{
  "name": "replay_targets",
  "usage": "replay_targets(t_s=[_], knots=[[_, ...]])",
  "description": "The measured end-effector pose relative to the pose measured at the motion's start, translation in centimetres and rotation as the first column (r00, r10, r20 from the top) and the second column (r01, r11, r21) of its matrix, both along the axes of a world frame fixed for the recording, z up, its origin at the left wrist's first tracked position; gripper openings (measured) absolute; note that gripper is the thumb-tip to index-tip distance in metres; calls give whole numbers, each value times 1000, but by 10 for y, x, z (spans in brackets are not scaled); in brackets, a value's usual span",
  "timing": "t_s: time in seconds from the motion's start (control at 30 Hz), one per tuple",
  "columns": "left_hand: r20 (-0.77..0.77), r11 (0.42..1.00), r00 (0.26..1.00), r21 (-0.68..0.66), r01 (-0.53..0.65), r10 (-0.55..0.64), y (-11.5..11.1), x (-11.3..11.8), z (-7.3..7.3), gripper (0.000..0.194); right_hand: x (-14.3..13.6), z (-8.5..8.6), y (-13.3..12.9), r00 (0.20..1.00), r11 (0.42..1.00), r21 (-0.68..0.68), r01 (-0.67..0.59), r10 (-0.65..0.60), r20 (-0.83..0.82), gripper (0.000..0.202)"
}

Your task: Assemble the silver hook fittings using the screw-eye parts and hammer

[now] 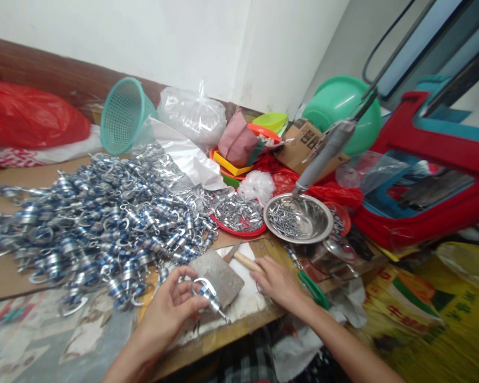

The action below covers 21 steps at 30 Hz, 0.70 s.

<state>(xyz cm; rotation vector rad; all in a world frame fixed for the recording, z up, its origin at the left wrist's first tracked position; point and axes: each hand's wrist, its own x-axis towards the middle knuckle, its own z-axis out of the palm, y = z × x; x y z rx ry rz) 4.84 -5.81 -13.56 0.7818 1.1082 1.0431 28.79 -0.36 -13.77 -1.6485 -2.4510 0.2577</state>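
Note:
My left hand [176, 300] pinches a small silver metal fitting [207, 295] between thumb and fingers. The fitting has a curved hook at one end and a thin stem pointing down to the right. Under and behind it lies a flat grey metal block [219, 276], resting on the table. My right hand [277, 282] is wrapped round the wooden handle of a hammer [245, 261]. The hammer's dark head is just beyond the block's upper right edge. To the left spreads a big heap of similar silver and blue fittings [115, 223].
A steel bowl [319, 226] of thin metal pins and a red tray [239, 231] of small silver pieces stand behind the block. A grey-handled tool [327, 151] hangs over the bowl. Green scissors handles [313, 290] lie right of my hand. A teal basket [123, 114] stands behind the heap.

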Motion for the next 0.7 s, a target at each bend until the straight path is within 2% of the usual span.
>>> replay_targets(t_s=[0.1,0.2,0.27,0.3,0.4,0.43,0.53,0.63,0.7], knots=[[5,1000,1000,5,0,0,0,0,0,41,-1,15,-14,977,995,102,10,12,-215,20],[31,1000,999,6,-15,15,1,0,-2,41,-7,40,-34,909,952,290,-97,203,-364,35],[41,1000,999,8,-16,16,1,-1,-3,42,-12,49,-46,887,911,363,-196,322,-330,45],[39,1000,999,8,-15,14,2,-1,-3,43,-13,51,-51,895,906,346,-245,349,-279,48],[27,1000,1000,4,-8,8,2,-4,-3,44,-15,46,-62,929,924,216,-316,348,-126,50],[27,1000,1000,4,-6,6,3,-4,-3,44,-16,43,-64,933,925,227,-304,337,-123,50],[25,1000,1000,7,-5,5,3,2,-1,45,-18,36,-67,925,907,324,-269,337,-176,50],[6,999,1000,19,-25,25,1,4,6,47,-21,31,-63,924,941,229,-249,301,-236,46],[-38,996,996,42,-82,84,-5,-9,13,50,-18,26,-52,922,972,169,-161,209,-325,38]])
